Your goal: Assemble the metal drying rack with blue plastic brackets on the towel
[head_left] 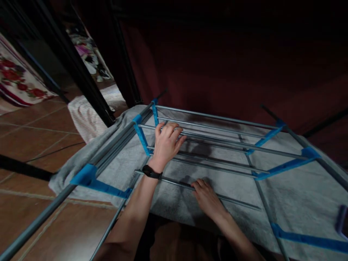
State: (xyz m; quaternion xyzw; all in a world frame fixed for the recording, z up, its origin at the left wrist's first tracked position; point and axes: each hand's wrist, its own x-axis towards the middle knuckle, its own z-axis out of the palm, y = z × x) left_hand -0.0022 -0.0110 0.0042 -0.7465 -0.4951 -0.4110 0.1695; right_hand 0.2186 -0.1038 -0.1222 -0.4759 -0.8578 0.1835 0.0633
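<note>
A rack frame of grey metal tubes joined by blue plastic brackets (285,169) lies in front of me. My left hand (168,140), with a black band on the wrist, has its fingers curled over a crosswise metal rod (217,140) of the frame. Closer to me, my right hand (204,195) grips another metal rod (239,203) around its middle. That nearer rod passes under my left wrist, and both its ends appear apart from the brackets. Nearby on the left, a blue bracket (102,183) sits on the long side tube.
Grey fleecy cloth (288,192) lies under the frame. Behind it hangs a dark red curtain (217,79). Dark posts (78,69) and a striped cloth (85,117) stand left, over tiled floor (40,145). A dark purple object (341,220) is at the right edge.
</note>
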